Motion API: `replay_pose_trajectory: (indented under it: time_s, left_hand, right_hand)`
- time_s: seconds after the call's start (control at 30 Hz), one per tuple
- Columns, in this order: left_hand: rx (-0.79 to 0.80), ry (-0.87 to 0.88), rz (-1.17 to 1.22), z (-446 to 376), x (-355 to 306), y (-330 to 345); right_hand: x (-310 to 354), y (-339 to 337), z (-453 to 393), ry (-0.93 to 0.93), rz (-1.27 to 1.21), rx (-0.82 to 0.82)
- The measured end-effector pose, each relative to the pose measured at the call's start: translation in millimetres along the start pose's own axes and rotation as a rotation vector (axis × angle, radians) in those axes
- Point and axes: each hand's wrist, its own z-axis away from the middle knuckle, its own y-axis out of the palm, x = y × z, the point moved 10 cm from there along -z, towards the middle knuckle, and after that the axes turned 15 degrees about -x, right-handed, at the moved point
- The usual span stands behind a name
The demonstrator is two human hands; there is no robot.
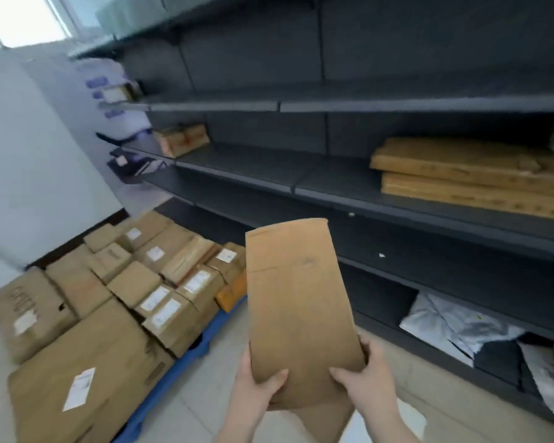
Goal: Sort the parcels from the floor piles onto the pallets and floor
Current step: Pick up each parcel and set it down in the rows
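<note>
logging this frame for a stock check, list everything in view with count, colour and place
envelope: one, brown, flat, held up at centre
boxes: a dozen or more, brown, many with white labels, stacked on the pallet at left
pallet: one, blue, on the floor under the boxes
shelving: one dark grey unit, along the right
flat cartons: at least two, tan, stacked on a middle shelf
bags: several, silver and black, bottom shelf at right
hands: left and right, gripping the envelope's lower end

You hold a flat brown paper parcel (296, 302) upright by its lower end. To your left, brown cardboard boxes (160, 282) with white labels lie packed together on a blue pallet (160, 383).
</note>
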Motion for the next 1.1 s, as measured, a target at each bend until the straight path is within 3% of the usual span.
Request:
replay_pose_trajectory:
  time_s: [0.23,0.57,1.1]
  left_hand:
    - [-0.232,0.135,0.082,-58,-50,-159]
    - [-0.453,0.188,0.081,-142,-56,-345]
    - [-0.592,0.028,-0.032,-338,-69,-440]
  right_hand:
    - [105,141,58,-0.12,0.054,0.19]
    - [177,339,139,-0.302,-0.025,0.348]
    - [264,577,85,-0.345,0.117,0.479]
